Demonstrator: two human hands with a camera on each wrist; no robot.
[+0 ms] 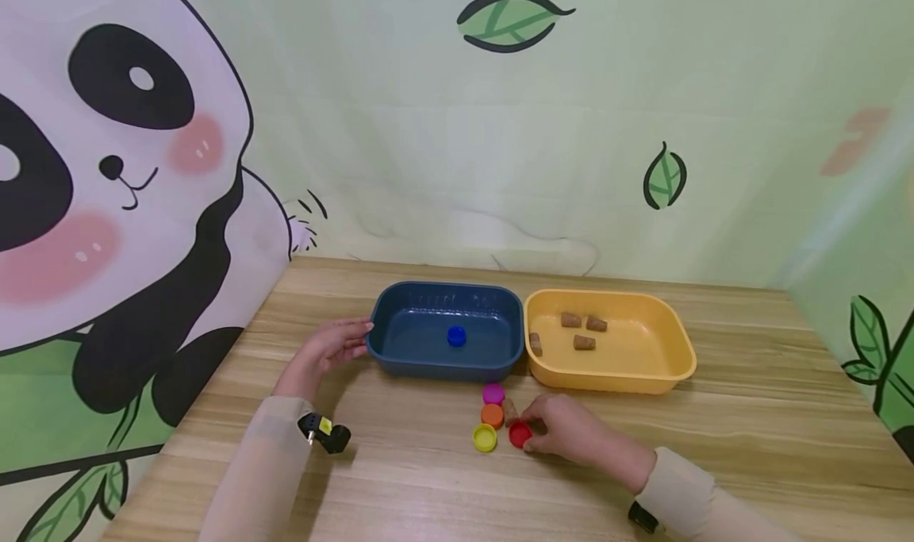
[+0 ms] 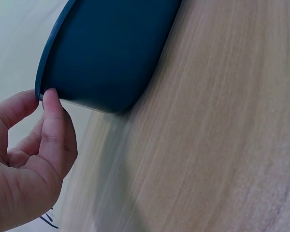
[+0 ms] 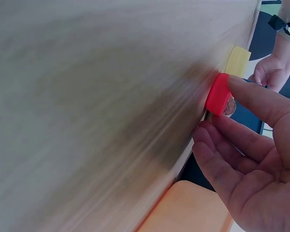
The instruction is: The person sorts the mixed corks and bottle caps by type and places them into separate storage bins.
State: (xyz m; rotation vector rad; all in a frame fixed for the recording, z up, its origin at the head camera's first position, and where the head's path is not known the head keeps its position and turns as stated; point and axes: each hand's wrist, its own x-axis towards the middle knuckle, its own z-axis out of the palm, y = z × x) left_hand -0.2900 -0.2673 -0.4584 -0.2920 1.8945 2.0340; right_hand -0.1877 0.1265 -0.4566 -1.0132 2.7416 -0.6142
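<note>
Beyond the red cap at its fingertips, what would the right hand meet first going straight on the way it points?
The right hand would probably meet the cork just past the red cap, then the orange cap; exact spacing is unclear.

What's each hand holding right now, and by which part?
Left hand pinches the dark blue rectangular plastic tray by its left rim; right hand pinches the round red plastic cap by its sides.

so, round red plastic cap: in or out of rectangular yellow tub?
Out: the right hand pinches the red cap outside the yellow tub; only tapered brown corks show inside.
</note>
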